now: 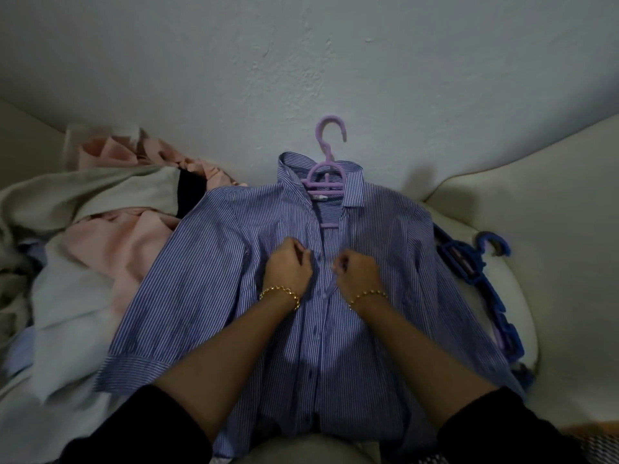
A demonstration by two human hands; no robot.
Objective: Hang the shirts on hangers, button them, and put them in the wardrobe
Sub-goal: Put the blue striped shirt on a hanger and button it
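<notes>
Two hands, head view: left hand (pixel 289 264) and right hand (pixel 359 271) each pinch a front edge of the blue striped shirt (pixel 207 262) at chest height; shirt lies flat on a cream cushion (pixel 542 212), mounted on a lilac hanger (pixel 326 152); blue hangers (pixel 469 262) just right, heaped clothes (pixel 100 229) left.

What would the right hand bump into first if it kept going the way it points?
Probably the purple hanger: its lower bar shows in the open neck of the striped shirt, just ahead of the right hand. Depth is hard to judge.
</notes>
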